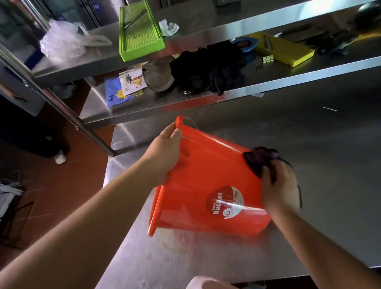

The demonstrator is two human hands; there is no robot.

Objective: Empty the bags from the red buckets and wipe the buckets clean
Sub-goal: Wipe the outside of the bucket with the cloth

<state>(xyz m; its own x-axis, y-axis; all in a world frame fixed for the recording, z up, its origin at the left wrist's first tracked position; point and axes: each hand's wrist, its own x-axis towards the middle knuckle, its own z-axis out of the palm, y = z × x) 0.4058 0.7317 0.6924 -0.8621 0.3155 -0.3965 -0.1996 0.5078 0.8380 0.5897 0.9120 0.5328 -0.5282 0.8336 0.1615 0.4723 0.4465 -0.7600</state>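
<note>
Lying on its side on a steel table (319, 153), a red bucket (205, 174) has its open mouth facing left. The left hand (165, 150) grips the bucket's upper rim, fingers curled over the edge. The right hand (280, 188) clutches a dark cloth (260, 157), pressing it against the bucket near its base. Above, shelves hold a green tray (140, 31) and a clear plastic bag (61, 40).

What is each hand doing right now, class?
Left hand: grips the red bucket by its rim.
Right hand: holds a dark purple cloth against the bucket's side.
</note>
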